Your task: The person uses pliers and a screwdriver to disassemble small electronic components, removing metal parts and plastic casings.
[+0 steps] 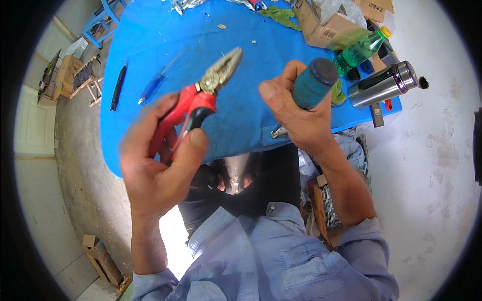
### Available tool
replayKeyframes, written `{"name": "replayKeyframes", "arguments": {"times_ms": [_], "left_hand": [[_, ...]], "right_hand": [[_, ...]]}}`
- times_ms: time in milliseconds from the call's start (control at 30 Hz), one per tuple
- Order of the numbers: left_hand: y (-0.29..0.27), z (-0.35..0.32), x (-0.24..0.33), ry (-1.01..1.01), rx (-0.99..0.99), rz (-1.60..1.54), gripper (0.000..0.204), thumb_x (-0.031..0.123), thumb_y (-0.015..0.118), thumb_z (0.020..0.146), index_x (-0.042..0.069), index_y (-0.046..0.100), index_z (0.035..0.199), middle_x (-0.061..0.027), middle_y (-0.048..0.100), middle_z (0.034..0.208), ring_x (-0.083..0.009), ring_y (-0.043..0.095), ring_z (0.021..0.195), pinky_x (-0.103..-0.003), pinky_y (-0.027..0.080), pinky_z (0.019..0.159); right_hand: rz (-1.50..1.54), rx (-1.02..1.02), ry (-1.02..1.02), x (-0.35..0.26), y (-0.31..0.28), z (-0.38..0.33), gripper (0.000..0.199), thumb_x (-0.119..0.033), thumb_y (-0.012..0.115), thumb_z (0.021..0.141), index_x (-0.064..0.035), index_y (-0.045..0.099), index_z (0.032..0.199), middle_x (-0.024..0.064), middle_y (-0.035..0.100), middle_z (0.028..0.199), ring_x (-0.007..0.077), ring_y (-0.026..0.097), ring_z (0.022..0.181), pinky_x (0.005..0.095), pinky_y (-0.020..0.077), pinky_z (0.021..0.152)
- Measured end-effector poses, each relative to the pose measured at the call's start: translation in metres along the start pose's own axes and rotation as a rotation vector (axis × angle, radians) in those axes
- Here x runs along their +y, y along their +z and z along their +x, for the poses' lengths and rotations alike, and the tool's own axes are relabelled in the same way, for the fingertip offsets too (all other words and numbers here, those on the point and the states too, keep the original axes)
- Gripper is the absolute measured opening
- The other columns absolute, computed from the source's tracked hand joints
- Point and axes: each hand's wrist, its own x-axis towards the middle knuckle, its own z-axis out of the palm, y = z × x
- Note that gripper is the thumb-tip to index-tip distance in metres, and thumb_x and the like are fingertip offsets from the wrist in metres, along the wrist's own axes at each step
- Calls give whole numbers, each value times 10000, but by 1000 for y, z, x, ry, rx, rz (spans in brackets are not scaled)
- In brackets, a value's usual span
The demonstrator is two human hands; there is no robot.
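Note:
My left hand [155,165] grips the red and black handles of a pair of pliers [201,95], whose metal jaws point up and to the right, closed, above the blue table [150,50]. My right hand [296,115] is wrapped around the teal handle of a screwdriver [314,83]; its metal tip pokes out below the fist near the table's front edge. The two hands are held apart, raised over the table.
On the blue table lie a blue screwdriver [160,78] and a black pen-like tool [118,85] at the left. A steel flask [384,84], a green bottle [361,47], a cardboard box [326,25] and a green cloth [281,15] sit at the right and back.

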Motion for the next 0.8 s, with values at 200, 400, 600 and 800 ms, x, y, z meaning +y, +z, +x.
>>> {"name": "replayKeyframes", "arguments": {"times_ms": [200, 400, 600, 800], "left_hand": [[-11, 36, 61, 215, -15, 90, 532, 268, 741, 938, -59, 615, 1339, -88, 686, 1103, -99, 594, 894, -230, 456, 817], [10, 49, 84, 343, -208, 235, 509, 157, 774, 812, -62, 650, 1254, -77, 669, 979, -82, 483, 648, -245, 374, 562], [9, 60, 105, 382, -164, 264, 473, 132, 732, 876, -57, 640, 1299, -111, 679, 1045, -116, 577, 727, -221, 445, 623], [-81, 61, 140, 227, 121, 459, 431, 139, 637, 987, -13, 599, 1389, -116, 684, 1203, -183, 673, 988, -248, 526, 837]], "right_hand": [[-9, 18, 25, 5, -7, 0, 303, -89, 750, 941, -80, 486, 794, -44, 520, 693, 20, 446, 617, 229, 375, 549], [-12, 88, -63, -1, 0, -3, 262, -140, 840, 876, -44, 599, 839, -26, 598, 741, 55, 528, 701, 285, 496, 646], [-67, 55, -64, -3, -8, -12, 232, -144, 817, 906, -42, 609, 898, -19, 572, 755, 45, 498, 749, 275, 479, 660], [123, -52, -53, -18, 12, -2, 208, -114, 779, 929, -59, 586, 871, -40, 526, 741, 40, 456, 704, 267, 422, 603]]}}
